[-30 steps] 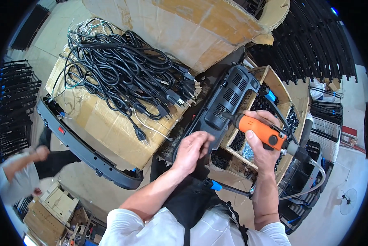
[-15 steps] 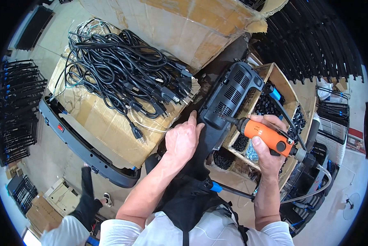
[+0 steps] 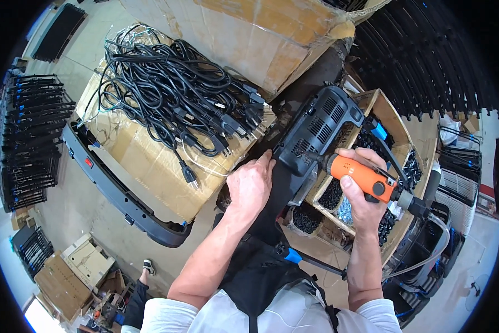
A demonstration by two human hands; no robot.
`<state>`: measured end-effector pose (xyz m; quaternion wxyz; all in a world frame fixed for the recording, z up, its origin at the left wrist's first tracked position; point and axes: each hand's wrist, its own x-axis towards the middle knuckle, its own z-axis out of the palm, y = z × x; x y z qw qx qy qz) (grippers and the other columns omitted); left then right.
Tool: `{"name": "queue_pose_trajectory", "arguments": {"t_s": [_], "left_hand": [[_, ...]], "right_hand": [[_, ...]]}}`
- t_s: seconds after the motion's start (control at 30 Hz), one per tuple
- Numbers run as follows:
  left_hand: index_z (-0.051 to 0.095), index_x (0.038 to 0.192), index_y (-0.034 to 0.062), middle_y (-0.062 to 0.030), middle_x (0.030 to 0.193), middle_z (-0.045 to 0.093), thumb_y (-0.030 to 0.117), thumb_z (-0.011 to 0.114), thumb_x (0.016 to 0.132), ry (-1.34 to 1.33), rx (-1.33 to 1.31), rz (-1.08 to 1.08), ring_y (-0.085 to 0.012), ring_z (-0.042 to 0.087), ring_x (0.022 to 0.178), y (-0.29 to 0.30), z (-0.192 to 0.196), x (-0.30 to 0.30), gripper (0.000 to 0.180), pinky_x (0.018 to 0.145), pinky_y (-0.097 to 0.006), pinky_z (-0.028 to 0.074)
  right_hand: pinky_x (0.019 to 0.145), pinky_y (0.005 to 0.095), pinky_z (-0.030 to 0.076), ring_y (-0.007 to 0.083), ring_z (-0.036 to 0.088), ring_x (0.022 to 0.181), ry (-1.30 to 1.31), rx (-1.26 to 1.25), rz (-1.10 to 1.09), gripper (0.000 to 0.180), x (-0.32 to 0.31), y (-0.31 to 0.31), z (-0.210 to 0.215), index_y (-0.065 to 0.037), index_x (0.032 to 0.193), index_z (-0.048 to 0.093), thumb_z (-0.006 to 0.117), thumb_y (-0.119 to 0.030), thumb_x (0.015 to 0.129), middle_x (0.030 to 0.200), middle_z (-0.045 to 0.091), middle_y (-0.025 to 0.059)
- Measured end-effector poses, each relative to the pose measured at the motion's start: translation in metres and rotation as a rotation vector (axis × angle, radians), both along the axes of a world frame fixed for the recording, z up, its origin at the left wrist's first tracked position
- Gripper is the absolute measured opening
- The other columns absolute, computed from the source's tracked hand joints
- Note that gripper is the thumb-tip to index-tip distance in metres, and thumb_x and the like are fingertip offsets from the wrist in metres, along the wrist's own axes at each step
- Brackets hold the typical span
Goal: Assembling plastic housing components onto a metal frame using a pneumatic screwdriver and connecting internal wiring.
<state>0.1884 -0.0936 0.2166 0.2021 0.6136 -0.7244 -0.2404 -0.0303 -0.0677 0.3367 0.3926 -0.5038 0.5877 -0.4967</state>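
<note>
My right hand is wrapped round an orange air screwdriver with a hose at its rear. The driver's tip reaches the lower right part of a black vented plastic cover; whether it touches a screw is too small to tell. This cover lies on a long dark frame. My left hand is curled beside the cover's lower left corner, its fingertips pressed together at the frame's edge. What those fingers hold, if anything, is hidden.
Black power cords lie heaped on a cardboard box at left, beside a curved grey plastic shell. A divided wooden bin with small dark parts stands right. A large carton rises behind. Another person's leg shows lower left.
My left hand's extended index finger has drawn in against the others. The screwdriver stays at the cover with its tip at nearly the same place. The other person has moved mostly out of view.
</note>
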Motion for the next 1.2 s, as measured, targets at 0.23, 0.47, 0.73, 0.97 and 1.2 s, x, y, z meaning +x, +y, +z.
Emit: {"name": "queue_pose_trajectory", "arguments": {"t_s": [0.23, 0.47, 0.73, 0.97, 1.2], "left_hand": [[0.073, 0.120, 0.0093, -0.0180, 0.088, 0.076, 0.025, 0.065, 0.103, 0.221, 0.046, 0.149, -0.0368, 0.075, 0.082, 0.012, 0.023, 0.013, 0.024, 0.072, -0.045, 0.059], [0.066, 0.128, 0.0062, -0.0146, 0.098, 0.075, 0.032, 0.065, 0.105, 0.378, 0.896, 0.400, -0.0262, 0.074, 0.095, 0.122, 0.048, 0.100, 0.035, 0.087, -0.039, 0.056], [0.065, 0.121, -0.0011, -0.0225, 0.106, 0.075, 0.041, 0.063, 0.105, 0.265, 0.980, 0.222, -0.0381, 0.072, 0.106, 0.106, 0.033, 0.100, 0.045, 0.094, -0.047, 0.054], [0.067, 0.109, -0.0020, -0.0244, 0.104, 0.073, 0.043, 0.060, 0.105, 0.126, 1.005, 0.026, -0.0419, 0.069, 0.103, 0.102, 0.022, 0.101, 0.045, 0.090, -0.049, 0.053], [0.068, 0.096, -0.0011, -0.0261, 0.098, 0.072, 0.039, 0.062, 0.103, 0.270, 0.912, 0.150, -0.0449, 0.069, 0.098, 0.114, 0.025, 0.099, 0.041, 0.087, -0.053, 0.053]], "right_hand": [[0.107, 0.0434, 0.053, 0.0278, 0.068, 0.120, 0.026, -0.025, 0.004, 0.053, 0.003, 0.002, 0.009, 0.002, 0.136, 0.054, 0.079, -0.005, 0.089, 0.127, 0.072, 0.0195], [0.108, 0.0478, 0.053, 0.0334, 0.070, 0.117, 0.014, -0.070, -0.070, 0.058, -0.009, 0.009, 0.020, 0.006, 0.137, 0.056, 0.078, -0.016, 0.088, 0.125, 0.071, 0.0254], [0.118, 0.0552, 0.041, 0.0407, 0.065, 0.127, -0.023, -0.032, 0.009, 0.057, -0.012, 0.024, 0.011, 0.004, 0.144, 0.051, 0.070, -0.013, 0.093, 0.132, 0.068, 0.0276], [0.117, 0.0550, 0.042, 0.0411, 0.067, 0.124, -0.034, -0.016, 0.028, 0.057, -0.008, 0.025, 0.009, 0.004, 0.143, 0.052, 0.072, -0.012, 0.092, 0.129, 0.070, 0.0262], [0.108, 0.0487, 0.053, 0.0338, 0.070, 0.118, -0.041, -0.023, -0.034, 0.058, -0.004, 0.022, 0.008, 0.005, 0.138, 0.056, 0.079, -0.012, 0.087, 0.124, 0.072, 0.0240]]}}
